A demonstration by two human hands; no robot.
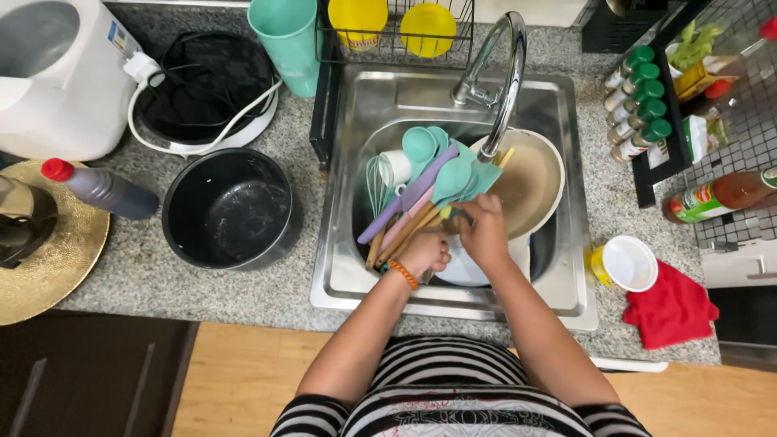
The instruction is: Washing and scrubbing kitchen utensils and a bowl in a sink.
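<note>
Both hands are working over the sink: left hand is clenching the wooden-handled utensils; right hand is apparently grasping one handle.

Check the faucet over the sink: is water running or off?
Looks off. No stream shows below the faucet spout above the utensils, which both hands, left hand and right hand, grip over the sink; a thin trickle cannot be ruled out.
</note>
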